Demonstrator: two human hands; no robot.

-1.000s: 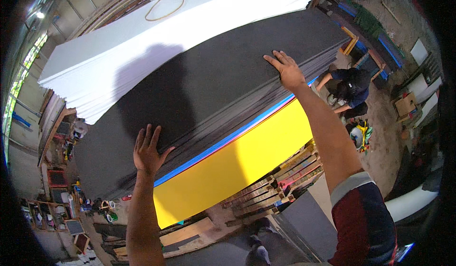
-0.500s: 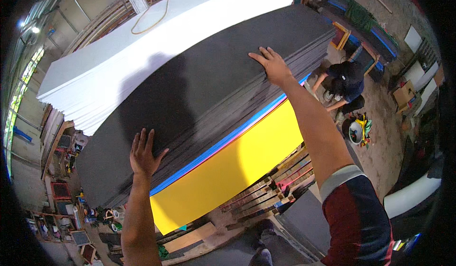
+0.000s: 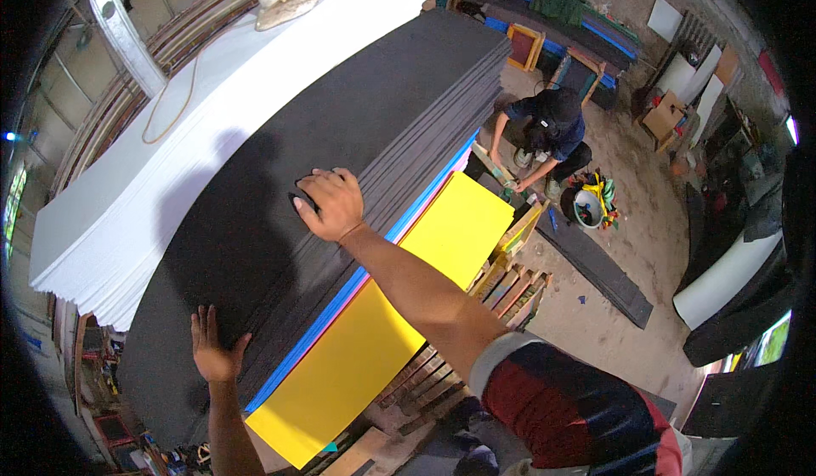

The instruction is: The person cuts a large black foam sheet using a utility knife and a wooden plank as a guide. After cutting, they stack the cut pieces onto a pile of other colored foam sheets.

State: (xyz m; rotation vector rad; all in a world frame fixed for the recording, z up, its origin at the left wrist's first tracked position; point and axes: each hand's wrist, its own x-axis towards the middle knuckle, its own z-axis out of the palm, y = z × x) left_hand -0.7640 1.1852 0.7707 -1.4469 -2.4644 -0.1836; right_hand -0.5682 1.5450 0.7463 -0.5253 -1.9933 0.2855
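A tall stack of black foam-like sheets [image 3: 399,85] lies in front of me, its layered edges facing my side. My left hand [image 3: 217,348] rests flat on the top sheet near its left end, fingers stretched out. Farther right, my right hand [image 3: 331,202] lies on the same sheet with slightly bent fingers, thumb apart, and nothing visible in it. Under the black layers show thin blue sheets [image 3: 344,293] and a pink edge. A bright yellow sheet [image 3: 327,374] sticks out toward me below them.
Behind the black stack is a thick white sheet stack [image 3: 102,246] with a stand-like base [image 3: 289,7] on it. A co-worker [image 3: 552,127] crouches at the right, beside a bucket [image 3: 586,208] of colourful scraps. Wooden slats [image 3: 510,293] and a dark strip [image 3: 599,272] lie nearby.
My right hand has slid left and nearer along the black top sheet, toward my left hand. The view has turned rightward. My left hand stays on the sheet.
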